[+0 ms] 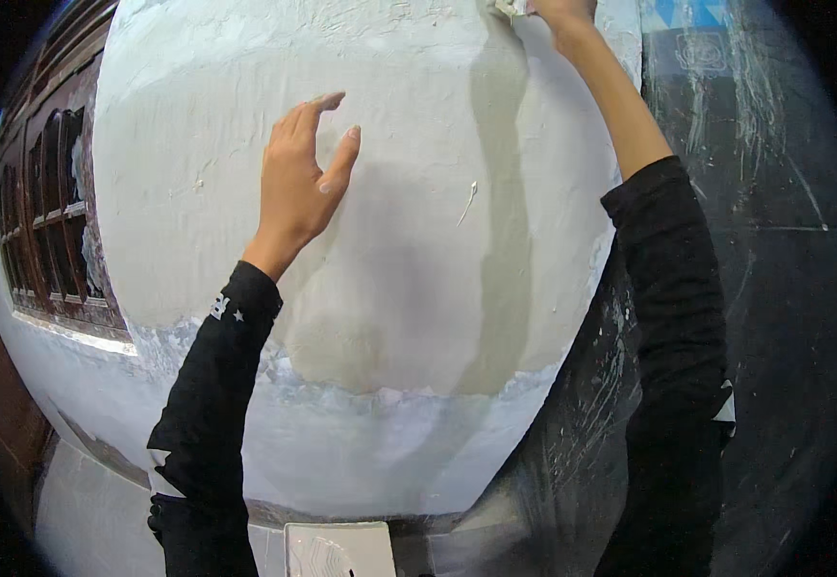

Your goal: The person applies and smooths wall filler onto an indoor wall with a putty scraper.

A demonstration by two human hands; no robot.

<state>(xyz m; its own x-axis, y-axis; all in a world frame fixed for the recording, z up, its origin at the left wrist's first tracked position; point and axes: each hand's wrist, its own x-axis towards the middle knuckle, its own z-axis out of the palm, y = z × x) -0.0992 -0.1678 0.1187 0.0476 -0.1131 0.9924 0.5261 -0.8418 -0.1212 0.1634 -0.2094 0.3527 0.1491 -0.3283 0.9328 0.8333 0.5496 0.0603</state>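
In front of me is a plastered wall [409,317] with a broad, damp-looking beige-grey coat and whiter plaster above and below it. My right hand [567,13] reaches up to the top edge of the view and is partly cut off. Its closed fingers hold a whitish, putty-smeared tool [511,8] against the wall; the tool's full shape is out of view. My left hand [301,173] is raised before the wall, thumb and fingers apart, with nothing in it. Right of centre, a small raised streak of putty [468,202] sticks to the coat.
A dark wooden window [58,216] with a grille borders the wall at left. Dark, white-streaked panelling [774,288] adjoins it at right. Below, a white square tray [387,553] with whitish, ridged material stands near the wall's foot, by a pale tiled floor [82,510].
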